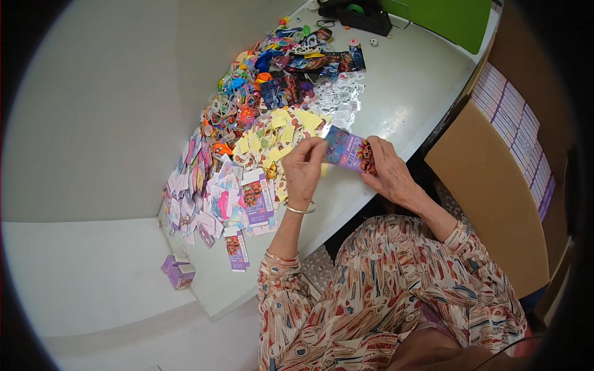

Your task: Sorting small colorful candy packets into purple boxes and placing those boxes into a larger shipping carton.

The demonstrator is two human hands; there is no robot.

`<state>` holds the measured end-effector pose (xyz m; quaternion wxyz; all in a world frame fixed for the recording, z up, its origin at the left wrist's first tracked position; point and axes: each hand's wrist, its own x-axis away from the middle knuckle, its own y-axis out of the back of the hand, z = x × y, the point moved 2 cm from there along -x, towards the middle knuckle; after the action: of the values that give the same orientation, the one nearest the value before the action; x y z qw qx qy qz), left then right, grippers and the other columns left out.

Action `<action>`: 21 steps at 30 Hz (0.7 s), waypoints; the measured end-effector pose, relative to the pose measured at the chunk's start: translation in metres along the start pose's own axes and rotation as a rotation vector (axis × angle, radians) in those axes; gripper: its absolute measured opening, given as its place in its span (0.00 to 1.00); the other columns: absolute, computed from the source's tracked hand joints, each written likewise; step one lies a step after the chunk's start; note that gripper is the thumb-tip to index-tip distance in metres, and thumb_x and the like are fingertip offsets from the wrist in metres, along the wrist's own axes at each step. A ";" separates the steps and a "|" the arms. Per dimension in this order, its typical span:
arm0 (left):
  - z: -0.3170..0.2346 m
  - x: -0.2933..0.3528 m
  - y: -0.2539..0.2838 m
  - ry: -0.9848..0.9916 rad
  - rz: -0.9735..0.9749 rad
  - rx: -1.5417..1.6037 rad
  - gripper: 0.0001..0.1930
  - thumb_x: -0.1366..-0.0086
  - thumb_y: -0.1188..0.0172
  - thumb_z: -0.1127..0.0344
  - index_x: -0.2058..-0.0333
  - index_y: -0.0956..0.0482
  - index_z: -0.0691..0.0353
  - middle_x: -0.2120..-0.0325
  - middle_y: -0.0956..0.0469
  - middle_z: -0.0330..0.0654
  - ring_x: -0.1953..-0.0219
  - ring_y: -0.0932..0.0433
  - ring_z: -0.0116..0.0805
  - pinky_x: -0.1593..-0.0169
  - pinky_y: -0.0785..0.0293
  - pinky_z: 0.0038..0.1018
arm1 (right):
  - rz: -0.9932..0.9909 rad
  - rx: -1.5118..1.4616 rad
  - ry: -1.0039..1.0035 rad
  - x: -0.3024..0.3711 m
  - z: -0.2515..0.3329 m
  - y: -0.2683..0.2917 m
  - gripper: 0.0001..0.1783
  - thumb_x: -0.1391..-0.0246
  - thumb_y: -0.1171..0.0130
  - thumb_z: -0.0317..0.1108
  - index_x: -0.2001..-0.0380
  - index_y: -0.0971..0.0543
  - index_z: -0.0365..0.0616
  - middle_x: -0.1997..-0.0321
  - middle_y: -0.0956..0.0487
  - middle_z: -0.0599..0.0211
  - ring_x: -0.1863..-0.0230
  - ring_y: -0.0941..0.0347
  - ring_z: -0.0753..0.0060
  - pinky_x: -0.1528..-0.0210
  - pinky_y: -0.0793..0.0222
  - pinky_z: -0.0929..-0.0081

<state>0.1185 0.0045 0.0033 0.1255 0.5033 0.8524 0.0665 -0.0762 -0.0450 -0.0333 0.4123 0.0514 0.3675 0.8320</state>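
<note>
Above the table's front edge, a small purple printed box (351,157) lies across my right hand (391,174), whose fingers wrap its right end. A shiny dark blue packet (335,140) shows at the box's left end. My left hand (304,168), with a bangle at the wrist, pinches at that packet; how far the packet sits inside the box cannot be made out. Just beyond my left hand spreads a pile of yellow and white printed slips (286,128). Flattened purple box blanks (257,201) lie to its left, one more box blank (236,249) nearer me.
Along the wall run heaps of colourful small toys and bands (238,105), pastel cards (192,179), dark packets (281,91) and clear packets (340,96). A black tape dispenser (365,17) stands at the back. At right, a large carton (495,204) holds rows of purple boxes (516,130).
</note>
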 end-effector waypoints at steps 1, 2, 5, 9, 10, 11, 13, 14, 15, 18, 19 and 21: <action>-0.003 0.000 0.002 0.019 -0.025 0.065 0.03 0.40 0.39 0.74 0.68 0.20 0.68 0.79 0.26 0.30 0.77 0.32 0.15 0.74 0.36 0.15 | 0.003 -0.004 -0.003 -0.001 0.002 0.002 0.41 0.58 0.35 0.29 0.42 0.44 0.33 0.44 0.35 0.44 0.43 0.38 0.43 0.43 0.35 0.60; -0.008 -0.003 0.005 0.057 -0.034 0.052 0.03 0.40 0.39 0.75 0.68 0.20 0.67 0.79 0.24 0.33 0.78 0.30 0.17 0.74 0.35 0.17 | 0.004 -0.029 -0.004 -0.005 0.006 0.006 0.41 0.58 0.35 0.29 0.42 0.44 0.33 0.44 0.36 0.44 0.43 0.38 0.43 0.43 0.35 0.60; -0.007 0.004 -0.009 -0.230 -0.050 -0.216 0.03 0.41 0.39 0.76 0.68 0.20 0.66 0.78 0.24 0.37 0.79 0.29 0.22 0.75 0.34 0.18 | -0.010 -0.043 0.010 -0.007 0.004 0.006 0.41 0.58 0.36 0.28 0.42 0.44 0.33 0.44 0.36 0.44 0.43 0.38 0.43 0.43 0.35 0.60; -0.007 0.017 -0.018 -0.523 0.108 -0.792 0.05 0.41 0.39 0.74 0.66 0.19 0.65 0.74 0.22 0.38 0.75 0.26 0.26 0.70 0.31 0.23 | 0.041 0.019 0.000 -0.006 0.003 0.004 0.41 0.58 0.36 0.28 0.42 0.44 0.33 0.44 0.36 0.43 0.42 0.39 0.42 0.43 0.35 0.60; -0.008 0.014 -0.016 -0.449 0.173 -0.806 0.05 0.41 0.40 0.74 0.65 0.19 0.64 0.72 0.22 0.41 0.72 0.25 0.30 0.67 0.30 0.24 | 0.036 0.020 -0.003 -0.005 0.002 0.003 0.41 0.58 0.36 0.28 0.42 0.44 0.33 0.44 0.36 0.43 0.42 0.39 0.42 0.43 0.35 0.60; -0.009 0.008 -0.012 -0.453 0.175 -0.805 0.05 0.41 0.40 0.74 0.65 0.19 0.64 0.72 0.22 0.41 0.72 0.25 0.30 0.67 0.30 0.24 | 0.045 -0.002 -0.023 -0.005 0.000 0.003 0.41 0.58 0.36 0.28 0.42 0.44 0.33 0.44 0.36 0.43 0.43 0.39 0.42 0.43 0.35 0.59; -0.003 -0.016 -0.006 -0.239 0.364 -0.482 0.07 0.39 0.41 0.71 0.63 0.19 0.65 0.71 0.21 0.38 0.72 0.25 0.27 0.67 0.30 0.22 | 0.050 -0.024 -0.044 -0.004 -0.005 0.002 0.41 0.58 0.36 0.29 0.42 0.44 0.33 0.44 0.36 0.43 0.43 0.38 0.42 0.43 0.35 0.59; 0.002 -0.031 0.001 -0.125 0.346 -0.312 0.09 0.38 0.40 0.69 0.61 0.18 0.65 0.72 0.21 0.35 0.73 0.26 0.22 0.67 0.31 0.21 | 0.036 -0.033 -0.049 -0.005 -0.006 0.003 0.41 0.58 0.37 0.30 0.42 0.44 0.33 0.44 0.36 0.43 0.43 0.38 0.42 0.43 0.35 0.59; 0.006 -0.047 0.009 -0.026 0.276 -0.205 0.09 0.38 0.40 0.69 0.61 0.18 0.65 0.72 0.21 0.34 0.73 0.27 0.21 0.68 0.31 0.20 | 0.022 -0.041 -0.056 -0.005 -0.008 0.004 0.41 0.58 0.37 0.30 0.42 0.45 0.33 0.44 0.36 0.43 0.43 0.38 0.42 0.43 0.35 0.59; 0.040 -0.105 0.052 -0.034 0.025 -0.227 0.09 0.39 0.39 0.69 0.62 0.17 0.65 0.74 0.20 0.32 0.72 0.26 0.19 0.67 0.31 0.18 | -0.004 -0.031 -0.023 -0.005 -0.011 0.002 0.41 0.57 0.37 0.31 0.42 0.45 0.32 0.44 0.36 0.43 0.44 0.38 0.42 0.44 0.34 0.59; 0.051 -0.121 0.067 -0.043 0.020 -0.229 0.09 0.39 0.39 0.69 0.62 0.17 0.65 0.74 0.20 0.32 0.72 0.26 0.19 0.67 0.31 0.18 | -0.009 -0.031 -0.013 -0.004 -0.009 0.004 0.41 0.57 0.37 0.31 0.42 0.45 0.32 0.44 0.36 0.43 0.44 0.38 0.42 0.44 0.34 0.59; 0.064 -0.141 0.097 -0.149 -0.251 -0.487 0.11 0.44 0.36 0.64 0.67 0.18 0.65 0.79 0.20 0.41 0.78 0.24 0.29 0.69 0.28 0.25 | -0.005 -0.007 -0.003 -0.004 -0.005 0.002 0.41 0.57 0.37 0.32 0.42 0.45 0.32 0.44 0.36 0.43 0.44 0.37 0.42 0.44 0.34 0.58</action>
<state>0.2838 -0.0727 -0.0142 0.3121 0.3524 0.8553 0.2163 -0.0772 -0.0519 -0.0348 0.4151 0.0501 0.3642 0.8322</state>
